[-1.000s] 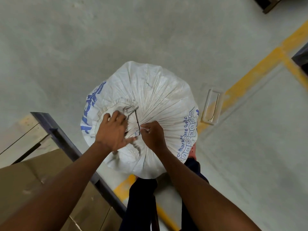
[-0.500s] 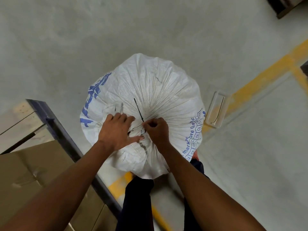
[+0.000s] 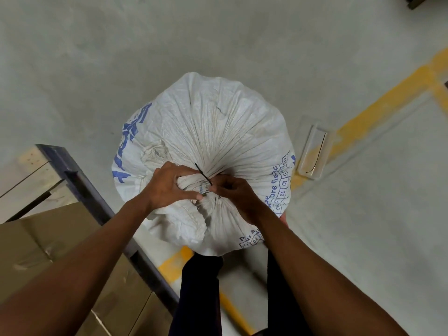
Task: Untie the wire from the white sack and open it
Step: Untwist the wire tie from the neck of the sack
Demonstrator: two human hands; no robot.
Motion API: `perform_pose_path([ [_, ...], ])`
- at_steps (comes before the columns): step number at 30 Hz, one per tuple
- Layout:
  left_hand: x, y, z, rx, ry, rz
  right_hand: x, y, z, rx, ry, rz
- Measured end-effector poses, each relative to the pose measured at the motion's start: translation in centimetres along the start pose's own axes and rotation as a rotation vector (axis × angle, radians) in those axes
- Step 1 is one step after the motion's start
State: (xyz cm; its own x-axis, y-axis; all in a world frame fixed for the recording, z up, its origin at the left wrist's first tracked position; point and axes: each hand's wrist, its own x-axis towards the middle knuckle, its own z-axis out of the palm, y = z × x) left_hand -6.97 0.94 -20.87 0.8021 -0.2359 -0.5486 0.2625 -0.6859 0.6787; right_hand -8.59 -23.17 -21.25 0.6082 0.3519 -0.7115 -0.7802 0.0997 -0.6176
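Note:
A full white woven sack [image 3: 218, 127] with blue print stands on the floor in front of me, its top gathered into a bunched neck. A thin dark wire [image 3: 203, 173] is wound around that neck, one free end sticking up and away from me. My left hand [image 3: 167, 187] grips the bunched neck from the left. My right hand [image 3: 232, 192] pinches the wire at the neck from the right. The part of the wire under my fingers is hidden.
A dark metal frame rail [image 3: 80, 180] with wooden boards and brown cardboard boxes [image 3: 36, 251] lies at the left. Yellow floor lines [image 3: 378, 105] run at the right. A small clear plastic tray [image 3: 312, 154] lies on the concrete floor [image 3: 121, 57] right of the sack. My dark trouser legs [image 3: 198, 287] stand below the sack.
The free wire end has swung from pointing up over the sack to a shorter stub near my fingers. Both hands stayed at the neck, and my left hand closed tighter around the bunch.

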Motion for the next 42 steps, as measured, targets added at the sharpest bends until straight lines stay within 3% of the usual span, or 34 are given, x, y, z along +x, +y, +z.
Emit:
perform_pose_path([
  [6, 0.1, 0.0, 1.3, -0.222, 0.064, 0.071, -1.5, 0.0, -2.8, 0.08, -0.182, -0.009],
  [10, 0.5, 1.1, 1.3, -0.37, 0.129, -0.079, -1.9, -0.2, -3.2, 0.044, -0.212, -0.027],
  [15, 2.1, 1.5, 0.6, -0.281, 0.072, -0.103, -2.0, -0.8, -2.7, 0.077, -0.224, -0.036],
  [19, 2.9, 2.4, 0.1, -0.353, 0.112, -0.098, -1.7, -1.0, -2.9, 0.021, -0.218, -0.056],
  [22, 2.9, 3.0, -0.7, -0.515, 0.255, -0.118, -1.1, -1.5, -2.9, 0.02, -0.172, -0.109],
  [25, 3.0, 3.7, -1.6, -0.647, 0.271, -0.096, -0.4, -2.8, -2.6, -0.008, -0.081, -0.138],
  [33, 4.0, 6.1, -4.8, -0.593, 0.368, -0.011, 3.3, -6.8, 1.5, -0.192, 0.26, -0.359],
  [39, 5.5, 7.9, -6.7, -0.598, 0.471, 0.071, 4.6, -8.8, 4.1, -0.457, 0.122, -0.385],
  [42, 6.5, 8.6, -7.7, -0.617, 0.538, 0.09, 3.2, -10.5, 3.3, -0.324, 0.107, -0.441],
])
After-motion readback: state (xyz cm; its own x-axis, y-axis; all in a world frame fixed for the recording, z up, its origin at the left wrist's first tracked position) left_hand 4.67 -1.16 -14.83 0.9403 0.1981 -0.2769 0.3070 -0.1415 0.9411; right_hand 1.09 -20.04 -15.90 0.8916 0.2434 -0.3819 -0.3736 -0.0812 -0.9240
